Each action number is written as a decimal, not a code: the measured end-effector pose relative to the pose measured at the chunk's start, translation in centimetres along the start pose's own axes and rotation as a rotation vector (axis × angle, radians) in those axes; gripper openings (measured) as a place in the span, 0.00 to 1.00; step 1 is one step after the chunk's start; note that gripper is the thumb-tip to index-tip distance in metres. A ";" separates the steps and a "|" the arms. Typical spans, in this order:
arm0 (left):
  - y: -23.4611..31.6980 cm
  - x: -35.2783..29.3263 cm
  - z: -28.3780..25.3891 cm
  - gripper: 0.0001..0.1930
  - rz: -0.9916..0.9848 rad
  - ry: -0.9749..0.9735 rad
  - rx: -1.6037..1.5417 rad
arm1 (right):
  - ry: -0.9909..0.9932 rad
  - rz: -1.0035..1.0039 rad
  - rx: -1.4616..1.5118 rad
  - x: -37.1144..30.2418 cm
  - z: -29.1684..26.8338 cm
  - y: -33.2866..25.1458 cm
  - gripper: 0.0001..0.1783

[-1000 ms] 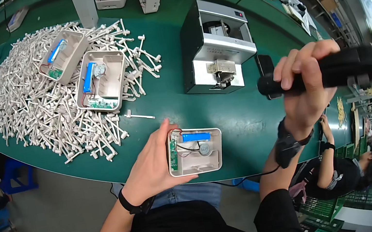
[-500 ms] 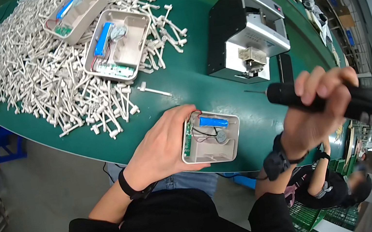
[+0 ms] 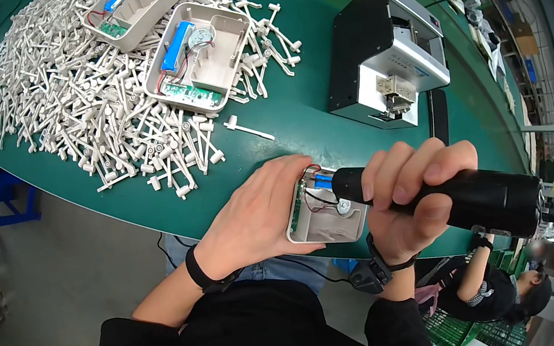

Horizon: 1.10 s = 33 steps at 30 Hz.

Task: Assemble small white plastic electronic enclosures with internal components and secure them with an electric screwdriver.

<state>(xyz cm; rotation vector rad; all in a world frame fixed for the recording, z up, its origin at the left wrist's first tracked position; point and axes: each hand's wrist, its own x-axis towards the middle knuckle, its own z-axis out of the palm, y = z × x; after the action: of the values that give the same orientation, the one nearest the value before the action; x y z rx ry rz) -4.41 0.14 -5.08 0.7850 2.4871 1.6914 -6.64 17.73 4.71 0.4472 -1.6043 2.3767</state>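
There are 3 face-up open casings (image 3: 334, 227), 3 blue batteries (image 3: 177, 46) in them, 1 black power tool (image 3: 490, 199), 1 silver-and-black machine (image 3: 383, 60), 1 pile of white rods (image 3: 78, 100)

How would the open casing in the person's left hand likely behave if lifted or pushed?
The off-white casing looks stiff: its walls stand straight in the left hand. It is probably light for its size, since much of the interior is open space. The thin wires near the blue cell seem fragile and may snag.
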 end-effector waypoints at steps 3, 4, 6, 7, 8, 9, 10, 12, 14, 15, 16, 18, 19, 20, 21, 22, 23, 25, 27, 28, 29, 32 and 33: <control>-0.1 0.0 0.0 0.55 0.022 0.021 0.007 | 0.022 0.006 0.007 -0.1 0.0 0.0 0.26; -0.1 0.0 0.0 0.55 0.035 0.030 0.011 | 0.016 0.002 0.008 -0.1 -0.1 -0.1 0.26; -0.1 0.2 0.0 0.55 0.036 0.028 0.003 | 0.016 0.001 0.005 0.0 -0.1 -0.1 0.25; -0.1 0.2 -0.1 0.55 0.041 0.028 -0.003 | -0.001 -0.019 -0.047 0.1 0.0 0.0 0.25; -0.1 0.3 0.0 0.55 0.045 0.027 -0.009 | -0.017 -0.039 -0.101 0.2 0.2 0.1 0.25; -0.1 0.2 0.0 0.55 0.042 0.023 -0.015 | -0.033 -0.058 -0.155 0.2 0.2 0.3 0.24; -0.1 0.2 -0.1 0.55 0.035 0.020 -0.010 | -0.029 -0.054 -0.157 0.2 0.2 0.5 0.24; -0.2 0.2 -0.2 0.55 0.022 0.015 0.000 | -0.022 -0.037 -0.029 -0.1 0.0 1.1 0.23; -0.4 0.0 -0.1 0.55 0.016 0.013 -0.011 | -0.012 -0.026 0.031 -0.2 0.2 1.4 0.24; -0.3 0.1 -0.1 0.55 0.018 0.015 -0.013 | -0.011 -0.016 -0.029 0.0 0.2 1.3 0.23; -0.2 0.2 -0.1 0.55 0.021 0.018 -0.015 | -0.011 -0.006 -0.088 0.1 0.2 1.2 0.24; 0.1 0.4 -0.1 0.55 0.023 0.009 -0.017 | -0.007 -0.005 -0.147 0.3 0.3 1.1 0.24; 0.2 0.4 -0.2 0.55 0.022 0.004 -0.020 | -0.005 -0.012 -0.141 0.3 0.2 1.1 0.24; 0.1 0.7 -0.3 0.55 0.026 0.000 -0.021 | -0.004 -0.024 -0.135 0.3 0.1 1.5 0.24; 0.1 0.8 -0.4 0.55 0.041 -0.002 -0.014 | -0.004 -0.039 -0.129 0.3 0.0 1.7 0.24; 0.1 0.7 -0.3 0.56 0.040 -0.006 -0.004 | -0.005 -0.057 -0.130 0.3 -0.2 1.8 0.24; 0.2 0.6 -0.2 0.57 0.040 -0.009 0.007 | -0.009 -0.048 -0.114 0.2 -0.5 1.9 0.25; 0.7 0.4 -0.1 0.58 0.052 -0.008 0.032 | -0.021 -0.026 -0.073 0.1 -0.7 1.7 0.26; 1.1 0.3 -0.3 0.62 0.086 0.014 0.129 | -0.057 -0.082 0.048 0.2 -1.0 0.0 0.27; 1.3 0.5 -0.5 0.64 0.106 0.029 0.177 | -0.092 -0.121 0.162 0.9 -1.1 -1.2 0.28; 1.5 0.7 -0.8 0.64 0.124 0.042 0.190 | -0.101 -0.265 0.108 2.1 -1.5 -3.2 0.28; 2.7 0.7 -0.7 0.64 0.031 0.009 0.072 | 0.057 -0.442 -0.151 6.4 -6.2 -7.0 0.28; 2.8 0.3 -0.4 0.64 0.052 0.013 0.084 | 0.218 -0.452 -0.338 8.2 -8.1 -6.7 0.28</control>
<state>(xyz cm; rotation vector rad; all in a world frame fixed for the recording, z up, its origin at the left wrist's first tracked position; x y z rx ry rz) -3.71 0.73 -2.43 0.8558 2.5835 1.6224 -12.76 27.97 10.71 0.4109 -1.5645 1.7235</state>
